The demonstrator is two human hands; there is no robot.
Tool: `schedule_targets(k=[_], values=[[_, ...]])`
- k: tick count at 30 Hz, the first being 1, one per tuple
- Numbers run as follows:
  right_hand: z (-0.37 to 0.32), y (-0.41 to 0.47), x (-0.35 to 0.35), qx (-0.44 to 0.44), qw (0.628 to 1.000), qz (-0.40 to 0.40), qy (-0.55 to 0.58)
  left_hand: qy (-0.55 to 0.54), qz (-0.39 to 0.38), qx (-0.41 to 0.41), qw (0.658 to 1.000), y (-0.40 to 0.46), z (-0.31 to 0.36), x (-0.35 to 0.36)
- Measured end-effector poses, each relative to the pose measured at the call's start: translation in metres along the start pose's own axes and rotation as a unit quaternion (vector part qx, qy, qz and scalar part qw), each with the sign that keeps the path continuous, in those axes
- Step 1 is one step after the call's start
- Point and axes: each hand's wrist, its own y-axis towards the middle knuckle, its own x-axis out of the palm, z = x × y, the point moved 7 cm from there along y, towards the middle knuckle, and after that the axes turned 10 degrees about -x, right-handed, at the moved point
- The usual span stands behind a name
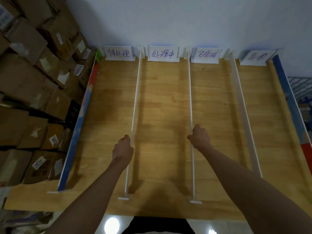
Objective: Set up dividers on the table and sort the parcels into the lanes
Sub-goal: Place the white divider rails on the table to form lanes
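While each grip (124, 146) (199, 136) clasps one, dividers (135, 102) (190, 92) stand upright.

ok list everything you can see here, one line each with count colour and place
table: one, light wood, fills the middle of the view
white dividers: three, thin, upright, running front to back across the table
side boards: two, mostly blue with red patches, standing along the table's left and right edges
lane labels: four, white cards with handwritten blue characters, at the far end, one per lane
cardboard boxes: many, brown, some with white stickers, stacked left of the table
wall: one, pale, behind the table
wire rack: one, partly seen, far right
left hand: grips the leftmost white divider near its front half
right hand: grips the middle white divider
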Motion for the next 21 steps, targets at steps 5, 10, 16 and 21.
schedule_targets(k=[5, 10, 16, 21], values=[[0.003, 0.000, 0.008, 0.004, 1.000, 0.009, -0.001, -0.003, -0.007, 0.012, 1.000, 0.003, 0.003, 0.001], [0.005, -0.002, 0.012, 0.003, 1.000, 0.024, 0.012, -0.005, -0.014, 0.023, 1.000, 0.002, 0.003, 0.003], [0.009, -0.003, 0.012, 0.010, 0.998, 0.053, 0.012, -0.023, -0.010, 0.025, 0.999, 0.003, -0.001, 0.001], [0.009, -0.009, 0.011, 0.019, 0.999, 0.044, 0.013, -0.021, -0.011, 0.026, 0.999, 0.004, -0.001, 0.001]])
